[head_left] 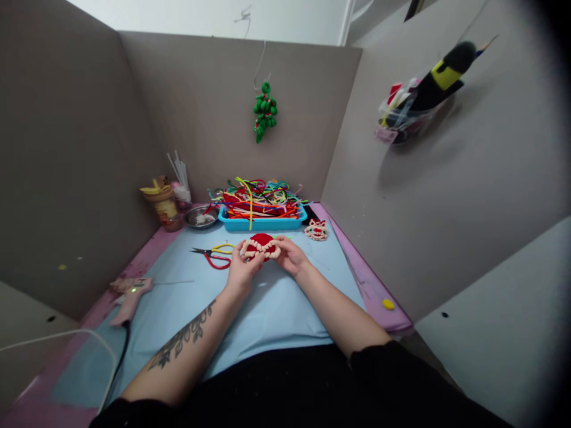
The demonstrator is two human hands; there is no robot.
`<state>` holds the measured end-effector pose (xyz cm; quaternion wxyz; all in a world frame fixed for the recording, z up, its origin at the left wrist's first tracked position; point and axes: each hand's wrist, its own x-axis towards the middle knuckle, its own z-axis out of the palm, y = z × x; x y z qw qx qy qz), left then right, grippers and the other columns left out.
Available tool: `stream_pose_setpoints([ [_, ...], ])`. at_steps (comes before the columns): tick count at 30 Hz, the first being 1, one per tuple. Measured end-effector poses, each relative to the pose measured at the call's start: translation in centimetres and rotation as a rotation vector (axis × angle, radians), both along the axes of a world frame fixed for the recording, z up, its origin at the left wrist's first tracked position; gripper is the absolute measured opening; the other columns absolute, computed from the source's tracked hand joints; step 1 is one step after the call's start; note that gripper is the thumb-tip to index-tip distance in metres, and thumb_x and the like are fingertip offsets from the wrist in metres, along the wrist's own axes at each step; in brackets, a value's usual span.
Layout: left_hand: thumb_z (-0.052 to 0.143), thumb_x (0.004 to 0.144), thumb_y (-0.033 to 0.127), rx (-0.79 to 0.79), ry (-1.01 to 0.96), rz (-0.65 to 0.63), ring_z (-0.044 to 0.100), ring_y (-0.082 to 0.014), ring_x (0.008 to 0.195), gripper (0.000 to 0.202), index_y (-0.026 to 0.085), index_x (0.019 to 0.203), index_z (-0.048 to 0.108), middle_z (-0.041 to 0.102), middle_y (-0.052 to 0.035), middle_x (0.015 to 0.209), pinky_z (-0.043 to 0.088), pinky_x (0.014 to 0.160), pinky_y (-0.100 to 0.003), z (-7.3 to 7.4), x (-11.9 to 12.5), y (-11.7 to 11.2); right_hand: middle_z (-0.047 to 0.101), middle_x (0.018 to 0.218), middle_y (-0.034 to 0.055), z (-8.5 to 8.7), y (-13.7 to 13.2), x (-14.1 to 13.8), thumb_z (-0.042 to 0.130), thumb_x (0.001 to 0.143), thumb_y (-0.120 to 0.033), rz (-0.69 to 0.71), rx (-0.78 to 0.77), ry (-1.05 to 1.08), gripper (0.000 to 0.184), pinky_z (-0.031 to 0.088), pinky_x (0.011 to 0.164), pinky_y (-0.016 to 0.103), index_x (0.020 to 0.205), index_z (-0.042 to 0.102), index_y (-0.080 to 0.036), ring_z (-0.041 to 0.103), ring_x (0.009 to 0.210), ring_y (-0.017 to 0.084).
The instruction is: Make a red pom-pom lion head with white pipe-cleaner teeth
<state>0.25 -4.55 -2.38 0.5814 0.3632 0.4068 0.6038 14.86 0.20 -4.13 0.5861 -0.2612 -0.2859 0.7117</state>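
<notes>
Both my hands hold one small craft piece (261,245) above the light blue mat (267,309). It is a red fuzzy shape edged with a cream twisted pipe-cleaner trim. My left hand (242,268) pinches its left end, fingers closed on it. Its right end is gripped the same way by my right hand (289,255). A second small piece in cream and red (316,230) lies on the mat just right of my hands.
A blue tray (261,224) heaped with coloured pipe cleaners stands at the back. Scissors with red and yellow handles (215,254) lie left of my hands. A pink glue gun (130,297) rests at the left edge, its cord trailing. A metal dish (201,217) and cups stand behind.
</notes>
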Motion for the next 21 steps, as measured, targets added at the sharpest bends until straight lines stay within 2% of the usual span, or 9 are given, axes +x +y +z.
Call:
stream_pose_setpoints([
  [13, 0.086, 0.049, 0.027, -0.036, -0.023, 0.005, 0.063, -0.0137, 0.069, 0.069, 0.022, 0.107, 0.049, 0.063, 0.0008, 0.084, 0.047, 0.057, -0.023, 0.7, -0.1, -0.1, 0.069, 0.072, -0.0009, -1.0, 0.4, -0.2, 0.074, 0.062, -0.014, 0.028, -0.031, 0.027, 0.021, 0.052, 0.060, 0.024, 0.076, 0.060, -0.018, 0.065, 0.066, 0.014],
  [21, 0.085, 0.050, 0.025, -0.035, -0.029, 0.000, 0.062, -0.0127, 0.067, 0.068, 0.021, 0.107, 0.048, 0.063, 0.0013, 0.083, 0.045, 0.056, -0.021, 0.6, 0.0, -0.1, 0.070, 0.072, -0.0006, -0.9, 0.3, -0.2, 0.075, 0.063, -0.015, 0.030, -0.024, 0.021, 0.021, 0.052, 0.060, 0.025, 0.077, 0.059, -0.018, 0.065, 0.065, 0.014],
])
